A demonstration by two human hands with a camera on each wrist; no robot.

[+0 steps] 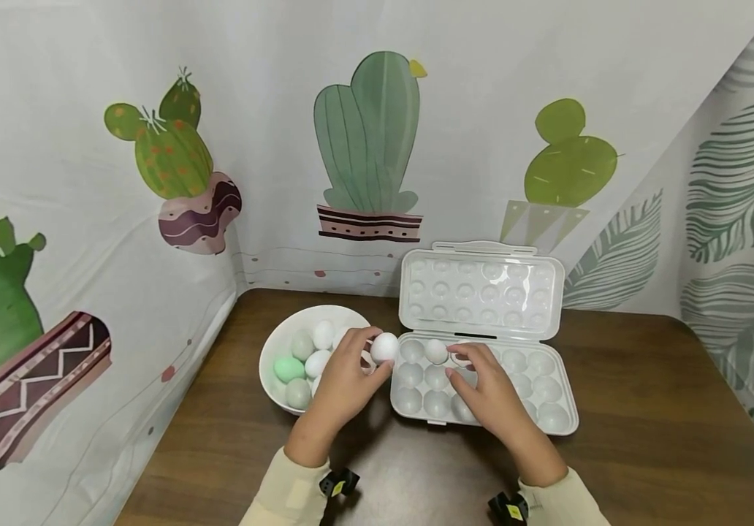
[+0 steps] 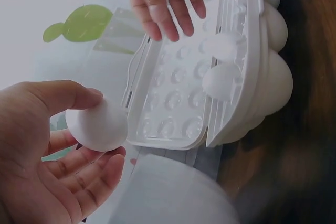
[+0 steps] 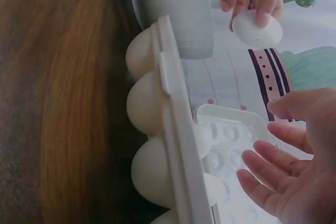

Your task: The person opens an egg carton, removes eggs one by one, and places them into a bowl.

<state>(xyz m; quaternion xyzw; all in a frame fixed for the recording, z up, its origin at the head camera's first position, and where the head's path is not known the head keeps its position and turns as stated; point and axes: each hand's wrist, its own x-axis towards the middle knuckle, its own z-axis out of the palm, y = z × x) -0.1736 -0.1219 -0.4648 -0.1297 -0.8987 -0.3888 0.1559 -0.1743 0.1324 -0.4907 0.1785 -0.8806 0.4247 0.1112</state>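
Observation:
A white egg is pinched between the thumb and fingers of my left hand, between the bowl and the carton. My right hand hovers over the egg carton, its fingers spread and slightly bent, holding nothing. Two white eggs sit in the carton's back row; one egg is plain to see, while fingers partly hide the other. The left wrist view shows both seated eggs, the nearer egg and a farther egg. The carton's lid stands open against the wall cloth.
A white bowl at the left holds several white, grey-green and light green eggs, including a bright green egg. Everything stands on a brown wooden table. A cloth printed with cacti hangs behind.

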